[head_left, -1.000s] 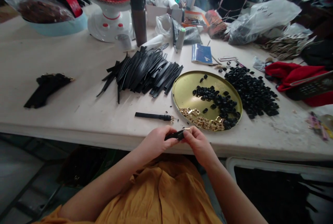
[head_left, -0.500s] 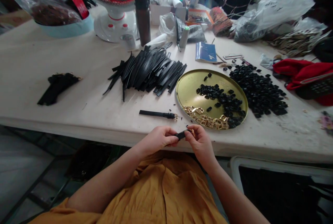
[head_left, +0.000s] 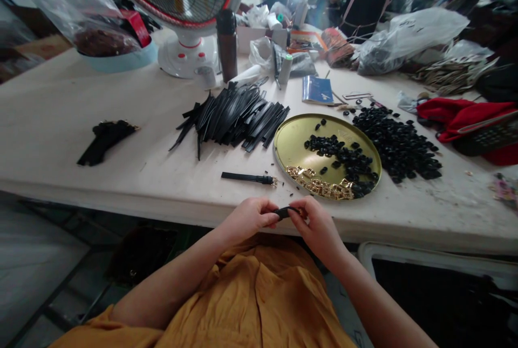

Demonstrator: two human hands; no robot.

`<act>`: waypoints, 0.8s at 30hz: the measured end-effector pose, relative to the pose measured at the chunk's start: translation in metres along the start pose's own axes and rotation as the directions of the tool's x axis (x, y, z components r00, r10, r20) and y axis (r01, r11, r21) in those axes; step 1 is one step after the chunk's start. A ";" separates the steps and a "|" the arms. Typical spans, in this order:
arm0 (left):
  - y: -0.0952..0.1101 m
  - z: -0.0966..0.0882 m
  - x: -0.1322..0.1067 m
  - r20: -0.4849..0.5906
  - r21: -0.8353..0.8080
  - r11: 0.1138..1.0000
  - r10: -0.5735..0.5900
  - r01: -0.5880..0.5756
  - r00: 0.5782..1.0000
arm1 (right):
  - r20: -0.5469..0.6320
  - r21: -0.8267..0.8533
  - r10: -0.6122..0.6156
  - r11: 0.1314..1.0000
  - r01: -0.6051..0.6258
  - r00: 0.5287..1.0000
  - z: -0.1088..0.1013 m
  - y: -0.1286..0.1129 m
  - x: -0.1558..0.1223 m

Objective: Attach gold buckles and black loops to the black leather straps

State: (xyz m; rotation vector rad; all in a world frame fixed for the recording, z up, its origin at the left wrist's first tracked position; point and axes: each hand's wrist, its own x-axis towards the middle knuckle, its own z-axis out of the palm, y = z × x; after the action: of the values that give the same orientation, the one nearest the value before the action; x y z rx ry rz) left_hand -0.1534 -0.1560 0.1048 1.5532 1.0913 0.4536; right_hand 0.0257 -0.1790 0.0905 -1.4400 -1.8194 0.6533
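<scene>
Between my two hands, at the table's front edge, is a short black strap (head_left: 283, 212) with a gold buckle at its right end. My left hand (head_left: 256, 215) pinches the strap's left part. The fingers of my right hand (head_left: 313, 222) close on the buckle end and cover most of the buckle. Just beyond lies another black strap (head_left: 246, 177) with a gold buckle. A round gold tray (head_left: 295, 135) holds gold buckles (head_left: 324, 186) and small black loops (head_left: 343, 151).
A pile of black strips (head_left: 234, 116) lies behind the loose strap. Bundled black straps (head_left: 106, 140) rest at left, more black loops (head_left: 399, 143) at right. A fan (head_left: 188, 56), a dark bottle (head_left: 227, 48) and a blue booklet (head_left: 318, 90) stand or lie farther back. A person (head_left: 366, 0) is beyond.
The strap between my hands is now bent into a slight arch, and my right fingers cover more of the buckle. The whole view has shifted a little; the table items look unmoved.
</scene>
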 end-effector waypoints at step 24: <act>0.002 -0.018 0.011 0.023 0.422 0.906 0.008 -0.017 1.000 | 0.171 0.577 0.357 0.720 -0.387 0.918 0.029 0.013 0.014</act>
State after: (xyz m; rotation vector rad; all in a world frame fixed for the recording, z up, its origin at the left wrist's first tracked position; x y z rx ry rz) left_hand -0.1608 -0.1369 0.1089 1.9399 1.2189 0.2130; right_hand 0.0094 -0.1611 0.0660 -1.3397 -1.1676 1.3474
